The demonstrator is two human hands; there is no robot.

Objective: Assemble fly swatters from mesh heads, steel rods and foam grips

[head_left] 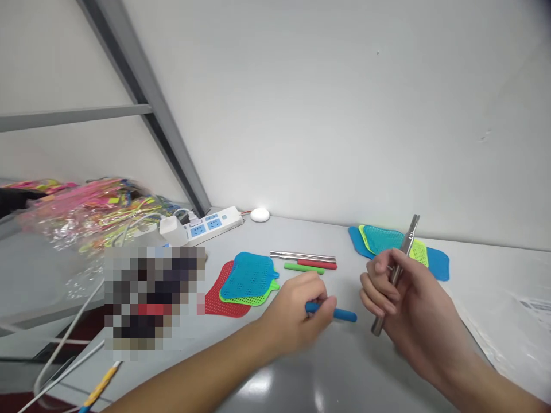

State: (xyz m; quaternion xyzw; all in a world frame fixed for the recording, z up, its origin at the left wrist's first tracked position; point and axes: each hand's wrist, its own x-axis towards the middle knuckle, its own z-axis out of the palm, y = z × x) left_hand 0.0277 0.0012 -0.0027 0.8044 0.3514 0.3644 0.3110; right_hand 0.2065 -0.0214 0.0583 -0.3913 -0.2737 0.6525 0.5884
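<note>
My left hand (295,312) is closed around a blue plastic handle (345,315), which points right, low over the table. My right hand (415,310) grips a silver telescopic metal rod (407,242), tilted with its narrow end up; that end looks like more than one tube side by side. Beyond my left hand lie a green handle (297,267), a red handle (321,264) and thin metal rods (297,256). To its left, a blue mesh fly swatter head (249,275) overlaps a green one (258,300) and a red one (228,310).
Behind my right hand is a pile of blue and yellow-green swatter heads (381,240). A power strip (215,225) and a white round object (260,215) sit near the wall. Bagged colourful items (99,212) fill the left; clear plastic (512,327) lies right. One patch is pixelated.
</note>
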